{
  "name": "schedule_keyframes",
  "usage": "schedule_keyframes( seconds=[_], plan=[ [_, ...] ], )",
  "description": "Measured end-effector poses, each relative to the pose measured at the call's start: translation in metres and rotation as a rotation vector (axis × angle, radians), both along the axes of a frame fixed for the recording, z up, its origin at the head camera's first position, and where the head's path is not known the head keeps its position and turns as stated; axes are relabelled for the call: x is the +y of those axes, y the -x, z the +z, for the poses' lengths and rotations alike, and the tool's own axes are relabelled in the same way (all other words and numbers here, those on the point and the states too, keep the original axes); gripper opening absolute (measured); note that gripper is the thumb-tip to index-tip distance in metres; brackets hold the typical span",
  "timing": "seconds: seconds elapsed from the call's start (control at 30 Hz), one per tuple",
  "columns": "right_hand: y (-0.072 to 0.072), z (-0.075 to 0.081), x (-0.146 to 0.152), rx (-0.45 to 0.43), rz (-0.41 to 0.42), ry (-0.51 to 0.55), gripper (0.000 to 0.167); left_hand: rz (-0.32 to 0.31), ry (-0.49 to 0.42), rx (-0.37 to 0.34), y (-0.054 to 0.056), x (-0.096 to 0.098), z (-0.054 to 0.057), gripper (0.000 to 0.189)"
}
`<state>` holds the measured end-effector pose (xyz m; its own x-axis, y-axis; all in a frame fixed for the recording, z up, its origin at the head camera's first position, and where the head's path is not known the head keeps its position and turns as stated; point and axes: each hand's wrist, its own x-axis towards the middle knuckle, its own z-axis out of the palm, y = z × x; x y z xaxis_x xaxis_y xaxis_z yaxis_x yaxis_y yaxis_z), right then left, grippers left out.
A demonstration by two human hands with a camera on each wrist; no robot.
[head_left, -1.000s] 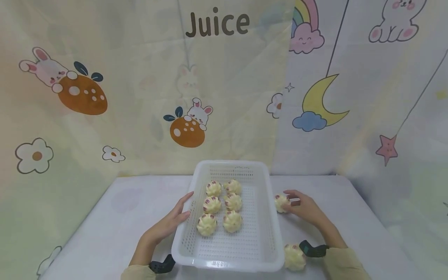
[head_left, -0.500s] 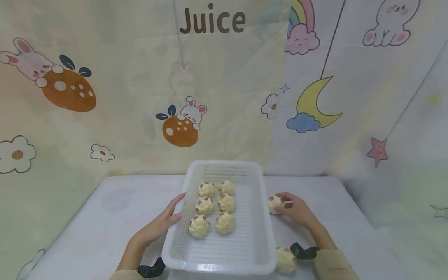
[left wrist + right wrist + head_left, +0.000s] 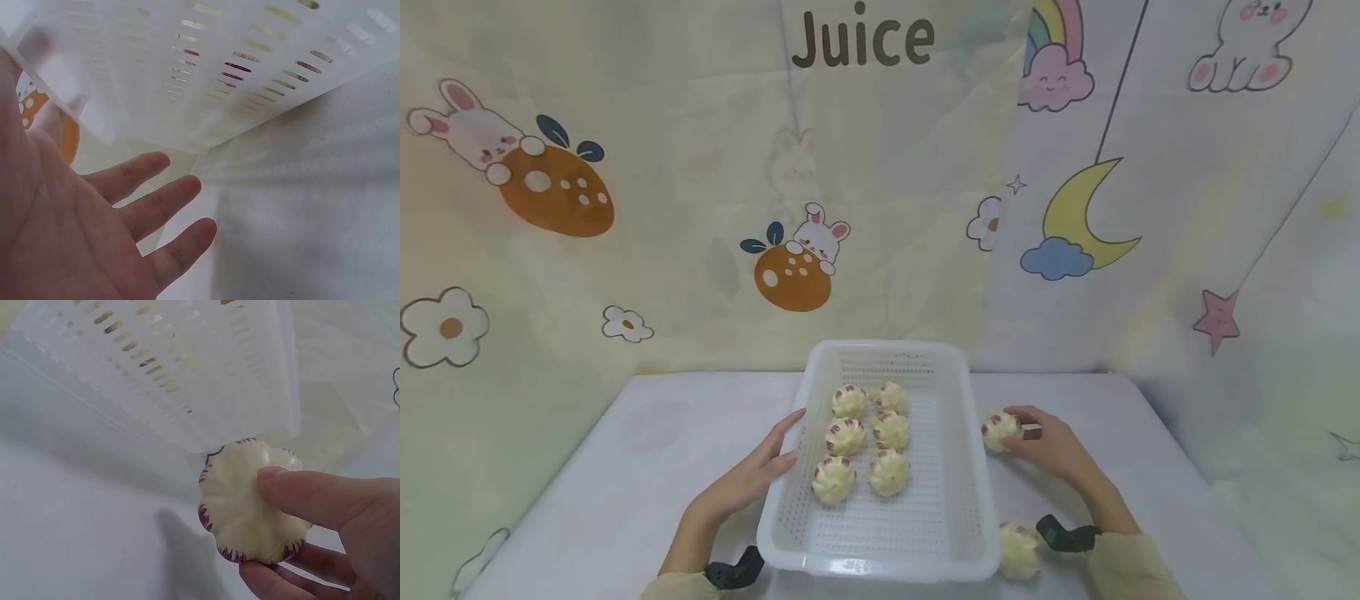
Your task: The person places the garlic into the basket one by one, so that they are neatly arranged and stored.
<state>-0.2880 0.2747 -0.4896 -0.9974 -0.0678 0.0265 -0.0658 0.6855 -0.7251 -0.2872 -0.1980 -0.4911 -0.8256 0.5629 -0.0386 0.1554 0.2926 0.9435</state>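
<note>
My right hand (image 3: 1047, 440) pinches a cream, lobed, flower-shaped piece with purple marks (image 3: 1001, 431) just right of the white plastic basket (image 3: 955, 533). In the right wrist view, the thumb lies on the piece's pale face (image 3: 240, 506) and other fingers are beneath it. My left hand (image 3: 752, 475) rests at the basket's left rim, its fingers extended. Several lower fingers (image 3: 162, 206) are spread apart from the wall in the left wrist view. Inside the basket, several similar cream pieces (image 3: 846, 436) sit in two columns at the left and middle.
Another cream piece (image 3: 1019, 550) lies on the table by the basket's front right corner, near the right wrist's dark strap device (image 3: 1067, 534). The white-covered table (image 3: 692, 417) meets a printed cloth backdrop (image 3: 895, 275) behind the basket.
The head view shifts slightly left and back. Both hands and the basket keep nearly the same places, and the right hand holds the cream piece throughout.
</note>
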Motion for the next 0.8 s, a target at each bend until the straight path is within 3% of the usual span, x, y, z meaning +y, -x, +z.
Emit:
schedule_keyframes(
  seconds=[0.27, 0.8],
  plan=[
    [-0.009, 0.016, 0.003, 0.037, -0.015, 0.001, 0.063, 0.013, 0.011, -0.002, 0.001, 0.001, -0.003, 0.058],
    [-0.033, 0.061, -0.023, 0.068, -0.014, 0.013, 0.066, 0.025, 0.005, -0.009, 0.0, 0.002, -0.001, 0.058]
  ],
)
